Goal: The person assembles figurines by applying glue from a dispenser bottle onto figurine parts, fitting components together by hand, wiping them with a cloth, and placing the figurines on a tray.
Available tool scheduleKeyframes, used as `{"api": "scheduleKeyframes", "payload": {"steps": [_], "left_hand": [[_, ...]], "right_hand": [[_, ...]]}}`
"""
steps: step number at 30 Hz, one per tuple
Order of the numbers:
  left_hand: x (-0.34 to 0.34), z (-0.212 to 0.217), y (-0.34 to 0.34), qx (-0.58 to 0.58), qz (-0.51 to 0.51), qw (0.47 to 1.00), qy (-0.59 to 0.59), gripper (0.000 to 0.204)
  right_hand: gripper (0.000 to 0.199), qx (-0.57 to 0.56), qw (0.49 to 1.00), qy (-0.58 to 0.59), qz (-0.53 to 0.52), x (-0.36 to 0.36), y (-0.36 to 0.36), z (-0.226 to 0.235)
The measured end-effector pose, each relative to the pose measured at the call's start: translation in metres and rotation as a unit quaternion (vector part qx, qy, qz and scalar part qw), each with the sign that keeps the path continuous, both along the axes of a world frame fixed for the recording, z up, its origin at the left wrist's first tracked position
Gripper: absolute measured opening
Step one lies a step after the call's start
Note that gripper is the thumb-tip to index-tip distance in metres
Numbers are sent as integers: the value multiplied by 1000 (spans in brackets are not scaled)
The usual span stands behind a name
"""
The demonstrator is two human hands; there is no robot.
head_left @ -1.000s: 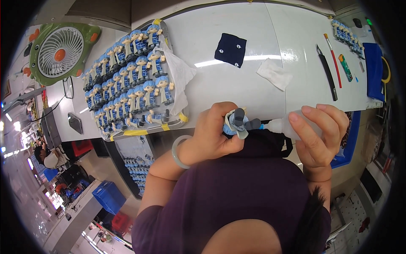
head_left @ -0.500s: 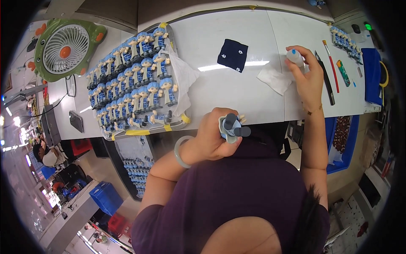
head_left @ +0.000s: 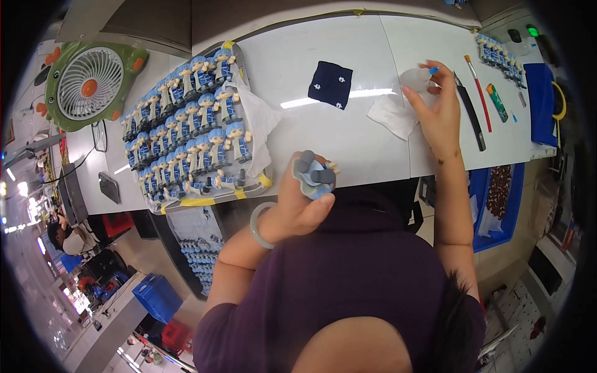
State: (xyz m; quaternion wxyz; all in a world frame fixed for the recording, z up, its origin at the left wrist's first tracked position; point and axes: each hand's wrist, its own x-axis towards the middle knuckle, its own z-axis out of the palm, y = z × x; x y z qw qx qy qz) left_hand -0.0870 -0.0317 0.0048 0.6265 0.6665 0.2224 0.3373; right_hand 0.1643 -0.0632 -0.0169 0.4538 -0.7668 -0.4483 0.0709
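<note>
Left hand was clamped around a small blue figurine, held just off the near table edge, grey feet pointing up toward the camera, long axis roughly vertical. Right hand was out over the white table, fingers curled loosely on a small clear bottle with a blue tip; couldn't tell how firm that hold was. Hands were well apart: bottle lay forward and right of the figurine, so right hand owned it. White tissue sat just left of the right hand, dark blue cloth further left. Brushes lay just right of it. Tray of matching figurines sat forward-left of the left hand, green fan beyond it.
</note>
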Motion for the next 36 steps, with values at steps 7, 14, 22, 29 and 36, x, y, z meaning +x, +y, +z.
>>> {"api": "scheduleKeyframes", "payload": {"steps": [7, 14, 22, 29, 36], "left_hand": [[-1, -1, 5, -37, 4, 999, -3, 35], [8, 5, 4, 135, -24, 987, 88, 41], [13, 12, 5, 140, -60, 983, 103, 42], [1, 15, 10, -127, -187, 974, 17, 34], [2, 16, 8, -192, -202, 960, 20, 36]], "right_hand": [[25, -14, 973, -181, 140, -27, -31, 0], [14, -13, 981, -18, 193, -44, -36, 27], [27, 107, 915, -68, 382, -69, -30, 56], [21, -33, 968, -27, 246, -34, -39, 40], [35, -16, 989, -60, 133, -44, -38, 50]]}}
